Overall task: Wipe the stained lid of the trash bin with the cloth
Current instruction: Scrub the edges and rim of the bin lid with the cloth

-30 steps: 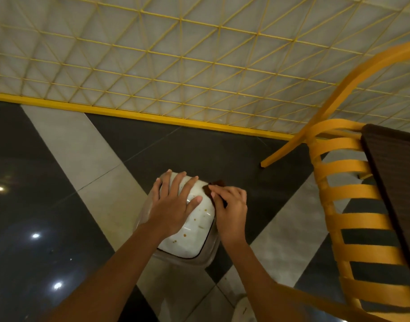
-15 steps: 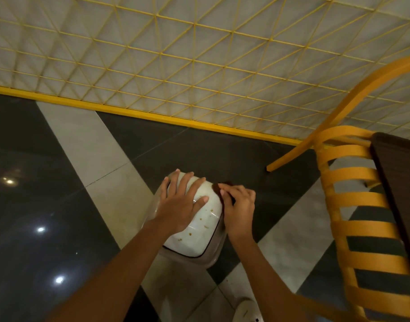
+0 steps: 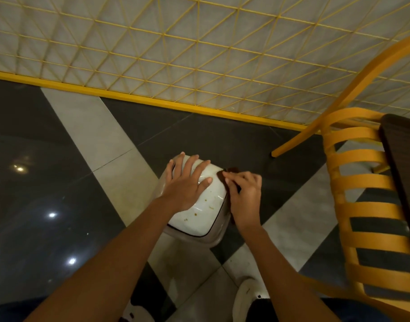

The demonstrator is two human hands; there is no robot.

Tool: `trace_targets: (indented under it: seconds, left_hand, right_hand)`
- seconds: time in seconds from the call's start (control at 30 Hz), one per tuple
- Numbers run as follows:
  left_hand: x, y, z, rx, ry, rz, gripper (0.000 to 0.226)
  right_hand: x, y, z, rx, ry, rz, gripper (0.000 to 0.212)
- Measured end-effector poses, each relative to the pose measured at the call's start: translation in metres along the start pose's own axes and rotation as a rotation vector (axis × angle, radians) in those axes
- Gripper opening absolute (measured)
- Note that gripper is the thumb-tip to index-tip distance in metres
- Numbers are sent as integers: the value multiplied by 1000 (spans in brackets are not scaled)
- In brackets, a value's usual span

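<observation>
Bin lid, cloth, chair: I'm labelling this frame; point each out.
lid (image 3: 206, 205), head view, bare stained white top.
cloth (image 3: 233, 170), head view, dark corner at the lid's far edge.
chair (image 3: 359, 156), head view, yellow slat.

A yellow slatted chair (image 3: 362, 205) stands right, before a yellow-gridded wall (image 3: 176, 43).

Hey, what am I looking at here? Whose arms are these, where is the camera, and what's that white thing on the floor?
There is no machine here. A person wears a camera on the head, looking down at their own arms, and all the pictures come from that one view. The white thing is a trash bin on the tiled floor. Its lid has small brown stains. The left hand lies flat on the lid, seemingly steadying it. The right hand holds a dark cloth against the lid's right edge. A yellow chair stands on the right.
</observation>
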State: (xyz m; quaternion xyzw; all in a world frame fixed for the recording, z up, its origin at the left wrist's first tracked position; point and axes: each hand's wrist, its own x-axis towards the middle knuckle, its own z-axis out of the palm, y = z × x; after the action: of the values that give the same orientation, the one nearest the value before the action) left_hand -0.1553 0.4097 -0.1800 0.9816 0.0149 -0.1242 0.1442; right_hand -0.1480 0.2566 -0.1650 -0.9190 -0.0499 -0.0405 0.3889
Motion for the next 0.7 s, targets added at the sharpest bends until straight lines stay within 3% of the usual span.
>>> trace_targets:
  seconds: [0.23,0.3,0.47,0.7]
  left_hand:
    - [1,-2,3,-19,21,5,52]
    - [0,-2,2,-27,14,7,51]
    - [0,-2,-2,-5,-12,18,52]
    - [0,-3,-1,-11,-3,17,51]
  right_hand:
    - [-67,13,8,3,-41,-75,30]
    - [-56,14,4,-21,-43,-139,27]
    - [-15,8,-1,-101,35,-81,26]
    - [-72,29,3,-168,-59,-231,38]
